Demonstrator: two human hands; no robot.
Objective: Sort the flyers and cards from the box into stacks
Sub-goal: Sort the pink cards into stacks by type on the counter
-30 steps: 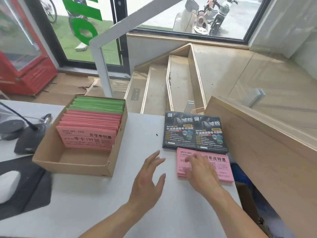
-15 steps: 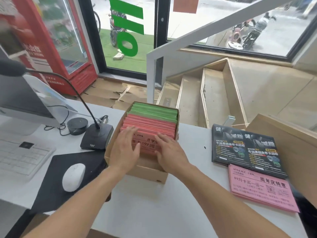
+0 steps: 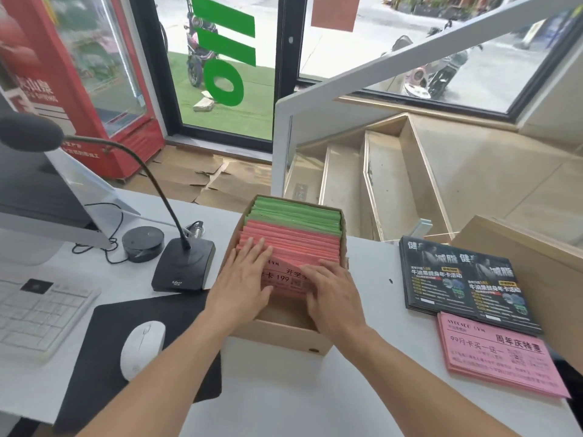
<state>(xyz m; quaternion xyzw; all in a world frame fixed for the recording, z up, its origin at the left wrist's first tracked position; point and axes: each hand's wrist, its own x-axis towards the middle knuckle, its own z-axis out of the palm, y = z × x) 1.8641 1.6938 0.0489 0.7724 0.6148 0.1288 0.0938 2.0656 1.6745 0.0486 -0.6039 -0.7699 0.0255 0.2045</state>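
The white tabletop [image 3: 315, 398] carries the whole job, and the cardboard box [image 3: 284, 334] stands on it directly under both hands, its near wall close to the wrists; being light and now partly emptied at its near end, it could skid or tip toward the person if the cards are dragged upward against its wall. Inside it, the red cards [image 3: 293, 247] lean in a packed row right beneath the fingers, with the green cards [image 3: 296, 212] packed beyond the fingertips at the far end. To the right of the right hand, well apart from it, lie the two stacks already made: the black flyers [image 3: 457, 279] and, nearer the person, the pink flyers [image 3: 501, 361], whose near corner looks close to the tabletop's edge, so a careless set-down or a brushing forearm could push it off. The left hand [image 3: 243, 279] lies spread and flat on the front red card, fingers straight and pressing; the right hand [image 3: 331, 294] rests beside it with fingers bent over the front of the same bundle, though I cannot tell whether they have actually pinched any cards. The likeliest slip, in my judgement, is an uneven lift: with the row so tight, the fingers may take too thick a wad, fan it, or pull a few green cards along, mixing the stacks.
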